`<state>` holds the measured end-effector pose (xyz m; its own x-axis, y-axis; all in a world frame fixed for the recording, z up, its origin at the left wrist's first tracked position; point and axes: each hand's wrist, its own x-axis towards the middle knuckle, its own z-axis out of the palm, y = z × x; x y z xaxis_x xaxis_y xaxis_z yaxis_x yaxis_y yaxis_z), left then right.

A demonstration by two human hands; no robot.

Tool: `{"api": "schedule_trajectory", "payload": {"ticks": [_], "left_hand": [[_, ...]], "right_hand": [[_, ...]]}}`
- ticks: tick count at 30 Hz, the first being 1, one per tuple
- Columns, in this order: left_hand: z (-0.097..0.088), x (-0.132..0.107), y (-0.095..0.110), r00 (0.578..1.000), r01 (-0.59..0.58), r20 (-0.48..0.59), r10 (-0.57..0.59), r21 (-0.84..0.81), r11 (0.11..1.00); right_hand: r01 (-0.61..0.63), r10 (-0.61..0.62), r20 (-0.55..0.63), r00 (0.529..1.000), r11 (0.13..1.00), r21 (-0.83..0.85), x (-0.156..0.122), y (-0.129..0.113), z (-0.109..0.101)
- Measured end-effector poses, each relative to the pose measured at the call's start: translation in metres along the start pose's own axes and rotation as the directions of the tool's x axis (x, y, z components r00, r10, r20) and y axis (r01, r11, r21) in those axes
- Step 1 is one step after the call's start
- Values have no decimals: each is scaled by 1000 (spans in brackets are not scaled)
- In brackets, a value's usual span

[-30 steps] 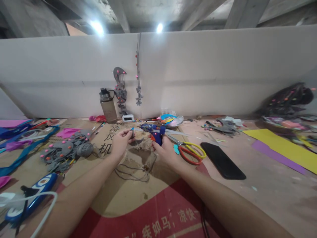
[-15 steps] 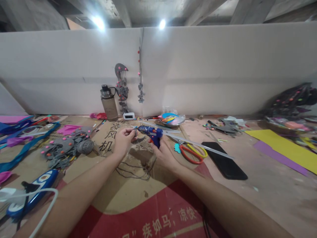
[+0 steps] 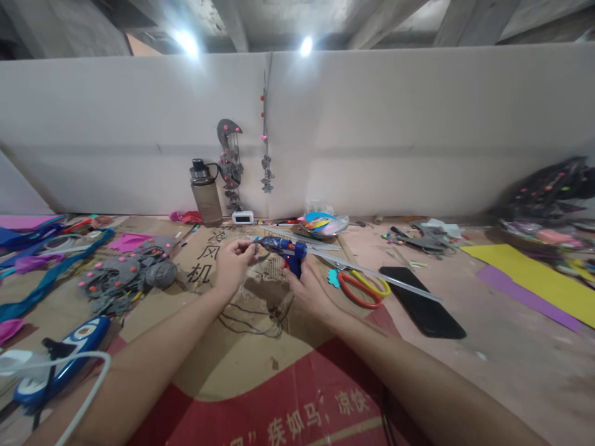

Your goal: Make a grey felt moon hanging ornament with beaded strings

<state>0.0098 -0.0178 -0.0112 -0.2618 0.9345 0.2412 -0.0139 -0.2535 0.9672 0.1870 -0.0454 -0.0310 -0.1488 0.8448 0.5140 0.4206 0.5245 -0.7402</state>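
My right hand [image 3: 307, 282] is closed round the handle of a blue hot glue gun [image 3: 290, 251], whose nozzle points left. A long clear glue stick [image 3: 372, 267] sticks out of its back end toward the right. At the nozzle, my left hand [image 3: 237, 257] is pinched; what lies between its fingertips is too small to make out. Loose grey cord [image 3: 255, 322] lies on the printed cardboard [image 3: 232, 365] below both hands. Scissors [image 3: 362, 288] with red and yellow handles rest to the right of the glue gun, beside a small teal cutout [image 3: 333, 277].
A black phone [image 3: 423, 303] lies at right, near yellow felt [image 3: 525, 272]. Grey felt pieces with pink dots [image 3: 116, 272] and a grey yarn ball [image 3: 161, 273] are at left. A bottle [image 3: 206, 195] and small clock [image 3: 242, 217] stand by the wall. A blue-and-white power strip [image 3: 60, 359] sits front left.
Almost nothing differs. Both hands and the glue gun hold the same place, with only a slight shift of the whole view.
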Motion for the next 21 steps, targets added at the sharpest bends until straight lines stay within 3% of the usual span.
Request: {"api": "schedule_trajectory", "payload": {"ticks": [9, 11, 13, 15, 17, 19, 21], "left_hand": [[-1, 2, -4, 999, -31, 14, 32, -20, 999], [-5, 4, -5, 996, -90, 13, 89, 58, 994], [-12, 6, -5, 971, -235, 16, 239, 252, 939], [-20, 10, -3, 887, -442, 97, 452, 460, 770], [-29, 15, -1, 750, -636, 255, 610, 532, 560], [-36, 20, 0, 623, -750, 378, 685, 539, 385], [-40, 23, 1, 542, -793, 445, 713, 550, 260]], "right_hand": [[-58, 58, -8, 998, 997, 49, 0, -1, 0], [-64, 65, -19, 998, 997, 45, 1, -1, -1], [-63, 64, -28, 998, 997, 37, 2, -2, -3], [-60, 61, -34, 998, 998, 26, 3, -4, -6], [-53, 54, -43, 998, 999, 11, 4, -7, -9], [-46, 46, -43, 998, 999, -14, 3, -10, -11], [-48, 47, -44, 998, 998, -41, 2, -13, -11]]}}
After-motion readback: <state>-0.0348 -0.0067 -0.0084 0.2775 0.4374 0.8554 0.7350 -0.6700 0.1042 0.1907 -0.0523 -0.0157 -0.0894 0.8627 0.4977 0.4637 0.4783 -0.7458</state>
